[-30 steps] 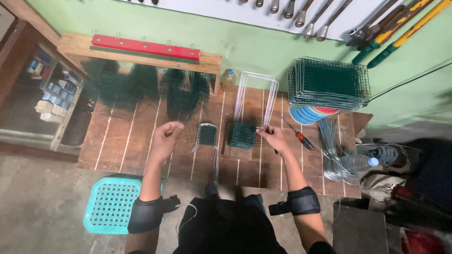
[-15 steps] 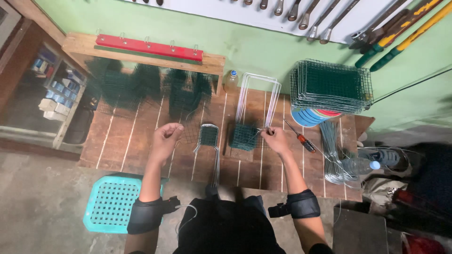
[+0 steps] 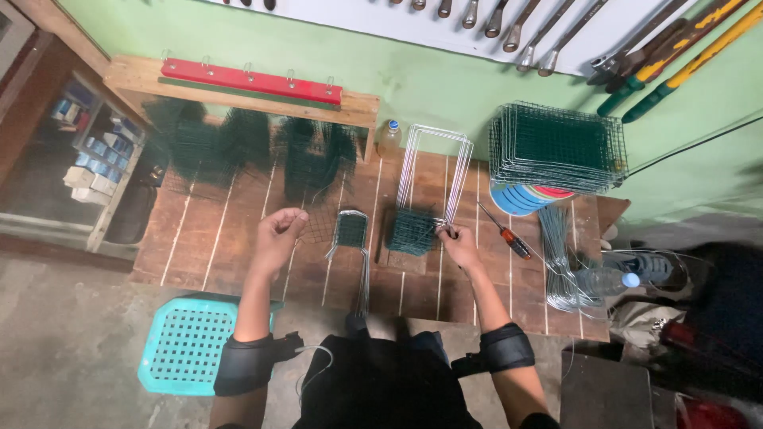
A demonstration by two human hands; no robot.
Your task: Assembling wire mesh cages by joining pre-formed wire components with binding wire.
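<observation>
My right hand point(image 3: 459, 246) pinches a green mesh piece point(image 3: 412, 231) mid-platform point(image 3: 238, 238); left hand point(image 3: 278, 232) is fisted, apart. Mesh stack point(image 3: 556, 147) occupies the far right corner beneath the green wall point(image 3: 445, 71).

Dark green mesh piece point(image 3: 412, 231); turquoise perforated stool point(image 3: 187, 344); red rail point(image 3: 250, 80).

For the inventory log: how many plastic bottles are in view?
2. One plastic bottle stands by the green wall beside the wooden shelf; a blue-capped bottle lies at the right. Clutter may hide others.
</observation>
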